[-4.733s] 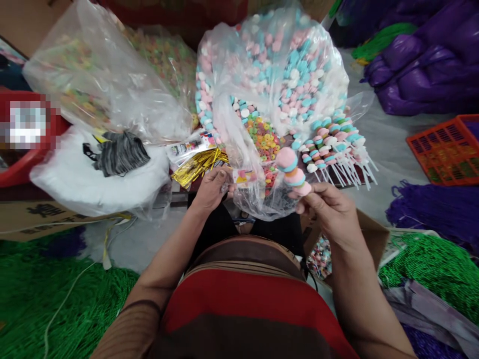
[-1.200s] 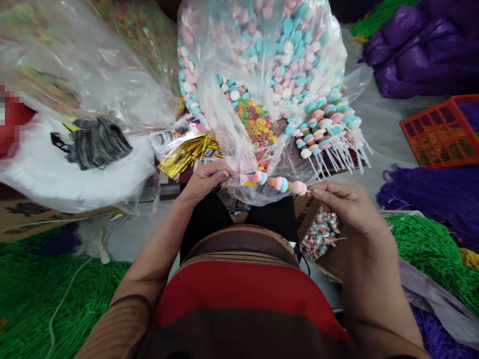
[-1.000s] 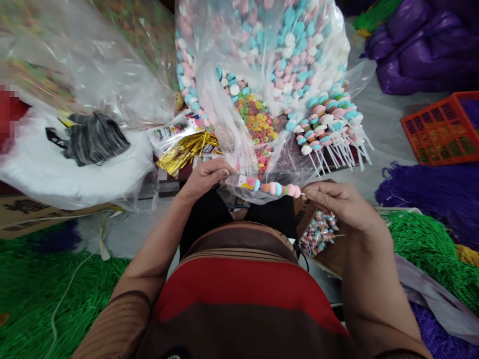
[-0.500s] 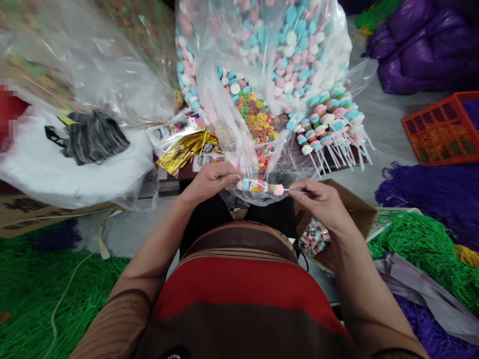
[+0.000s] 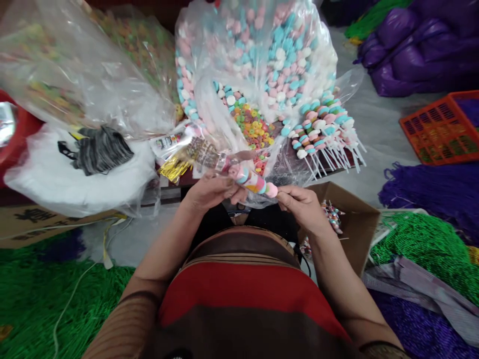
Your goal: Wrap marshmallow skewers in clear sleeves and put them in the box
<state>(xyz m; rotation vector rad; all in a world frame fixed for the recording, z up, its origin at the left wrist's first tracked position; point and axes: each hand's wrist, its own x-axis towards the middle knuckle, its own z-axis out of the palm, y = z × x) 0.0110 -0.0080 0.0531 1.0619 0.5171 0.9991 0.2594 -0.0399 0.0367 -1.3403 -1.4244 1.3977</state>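
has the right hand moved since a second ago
Yes. The right hand, pinching the skewer, has shifted left toward the left hand, baring more of the box.

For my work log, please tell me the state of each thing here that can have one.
Left hand, closed on the wrapper.
Right hand, pinching the candy skewer.
Candy skewer, mostly inside the wrapper.
Cardboard box, open.
Skewer pile, unwrapped.
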